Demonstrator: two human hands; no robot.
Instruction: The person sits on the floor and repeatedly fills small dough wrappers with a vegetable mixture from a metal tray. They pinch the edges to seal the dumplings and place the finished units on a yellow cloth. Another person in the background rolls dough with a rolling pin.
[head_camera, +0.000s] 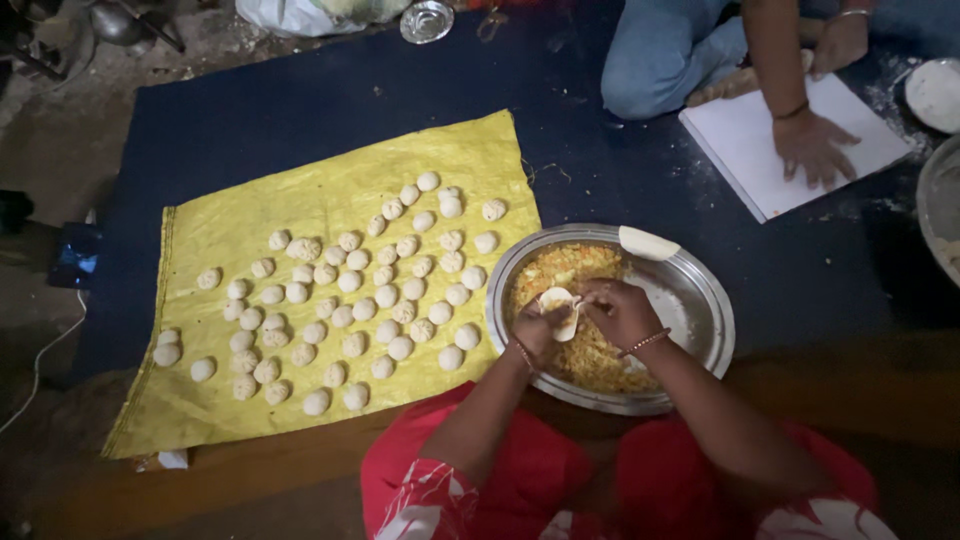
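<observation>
The left hand (535, 330) cups a small round disc of pale dough (560, 304) over the near-left part of a wide round steel tray (712, 330). The disc sits tilted in the curled fingers, its long axis running from the upper left down to the lower right, open face turned toward the right hand (618, 310). The right hand's fingertips are pinched together on the disc's right edge. Under both hands lies a heap of orange-yellow crumbly filling (580, 355) that covers the tray's left half. A flat pale dough piece (648, 243) rests on the tray's far rim.

Left of the tray, a yellow woven plastic sheet (250, 225) lies on a dark blue mat (300, 110), its right edge just beside the tray. Many small round filled dough balls (350, 300) sit on it in loose rows, from its near-left part to its far-right corner.

At the mat's far-right corner another person's hand (812, 148) presses flat, fingers spread, on a white rectangular board (740, 135). A small round steel dish (427, 20) stands past the mat's far edge, beside a white plastic bag (290, 14).
</observation>
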